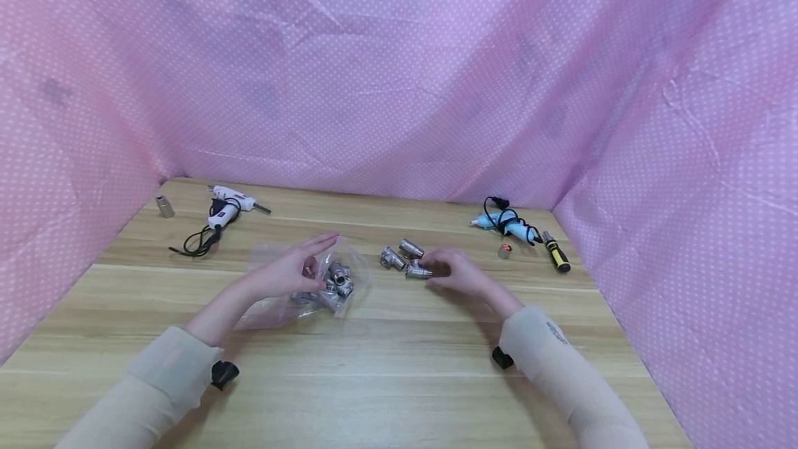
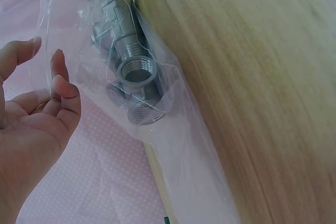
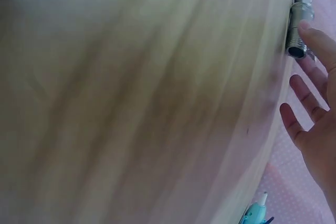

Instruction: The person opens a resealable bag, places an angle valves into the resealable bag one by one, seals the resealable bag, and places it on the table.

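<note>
On the wooden desk (image 1: 374, 380), left of the middle, lay a clear plastic bag (image 1: 264, 309) with a heap of silver metal fittings (image 1: 339, 276) inside. The left hand (image 1: 283, 274) reached over it, thumb and fingers spread and nothing gripped; whether the fingertips touched the film was hard to tell. Towards the right edge, the right hand (image 1: 458, 272) pinched a silver threaded metal fitting (image 1: 416, 271) between thumb and index finger.

The step in hand appeared to be handling single fittings beside the bag. The next move seemed to call for a firm pinch and a path away from the two loose silver fittings (image 1: 394, 259) just beyond, which crowded the held one. The bag's loose film could also have snagged fingers.

Well apart, a white glue gun (image 1: 233, 197) lay near the far left corner; near the far right corner lay a blue glue gun (image 1: 520, 229) and a yellow-and-black screwdriver (image 1: 557, 255).
</note>
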